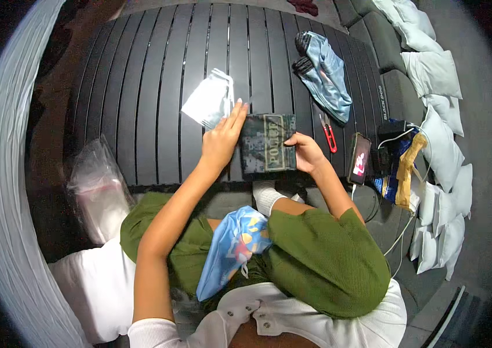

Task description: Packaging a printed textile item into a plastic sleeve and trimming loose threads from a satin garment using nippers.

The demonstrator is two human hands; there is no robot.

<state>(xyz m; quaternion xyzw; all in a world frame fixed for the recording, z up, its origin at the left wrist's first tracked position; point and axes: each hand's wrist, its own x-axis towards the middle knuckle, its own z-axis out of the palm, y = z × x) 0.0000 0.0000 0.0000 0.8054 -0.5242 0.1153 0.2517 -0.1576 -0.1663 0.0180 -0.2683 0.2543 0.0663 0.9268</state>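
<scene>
A folded camouflage cloth (pixel 254 145) in dark grey-green, with a lettered panel, lies flat at the near edge of the slatted black table. My right hand (pixel 308 153) pinches its right side, thumb on top. Along its left edge rests my left hand (pixel 222 139), fingers stretched out together and pointing away from me. Just beyond those fingertips is a stack of shiny clear plastic bags (pixel 206 100). A blue printed cloth pouch (pixel 234 246) with a drawstring lies across my lap.
Farther right on the table (pixel 159 87) are a blue cloth with black trim (pixel 326 75), red-handled thread snips (pixel 328 134) and a phone (pixel 360 158) on a cable. Stuffed white pillow-like packets (pixel 440 136) line the right side. At left sits a clear bag of plastic sleeves (pixel 99 197).
</scene>
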